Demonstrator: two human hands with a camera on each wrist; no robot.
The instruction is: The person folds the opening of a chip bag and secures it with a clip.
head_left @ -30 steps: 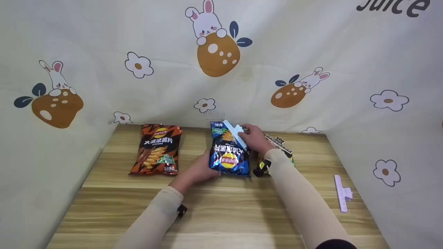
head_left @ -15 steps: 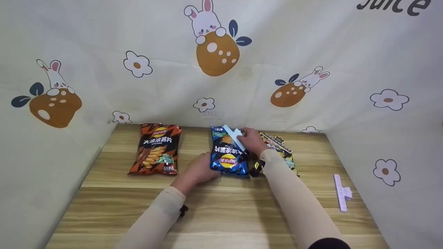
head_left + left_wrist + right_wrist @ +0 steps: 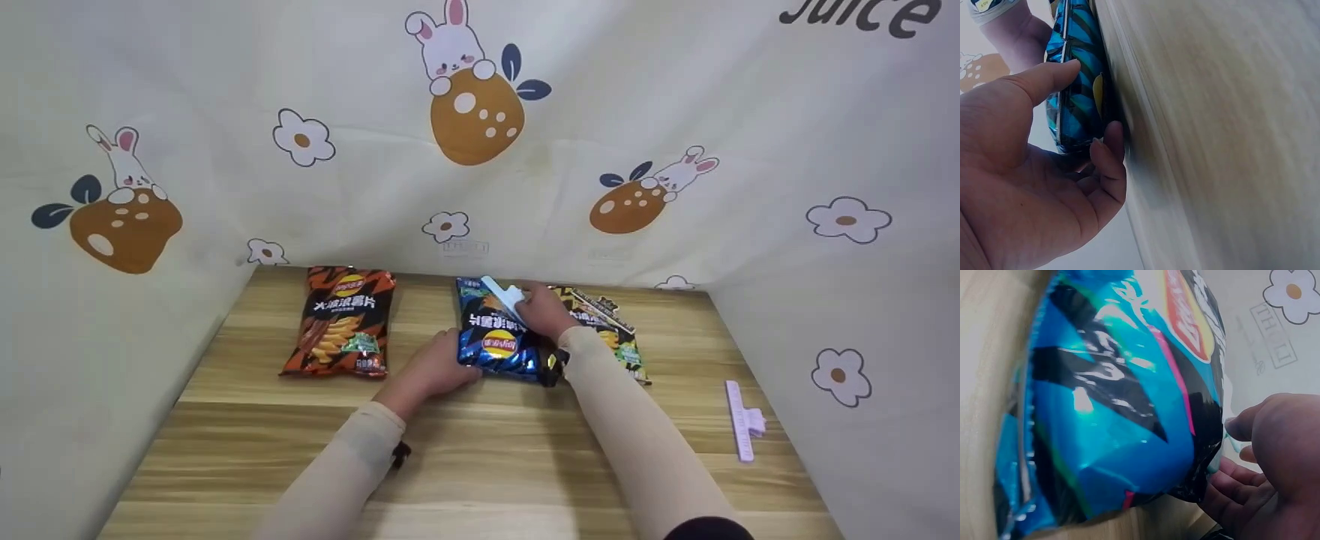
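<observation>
Step in hand, as judged: a light-blue bag clip (image 3: 498,292) is being fitted to, or settled on, a blue Lay's chip bag (image 3: 480,356). The right hand (image 3: 546,309) pinches the clip by its lever side; the left hand (image 3: 435,365) grips the bag's near left corner, thumb above and fingers curled low beside the bench (image 3: 480,457).

Next move, as judged: it calls for the left hand to steady the bag while the right eases off the lever, and for a check that the clip bites on film. Whether the clip has closed on the bag cannot be determined; the right hand hides part of it.

Condition of items: the blue bag lies flat near the back of the bench, plump and glossy, its round logo toward the person. The clip lies slantwise over the far right portion. To the right, a yellow-and-black chip bag (image 3: 627,352) bears a striped clip (image 3: 604,311) across its far end. A purple clip (image 3: 739,421) lies apart at the bench's right. No clip is visible on the orange-and-black chip bag (image 3: 337,322) at left.
</observation>
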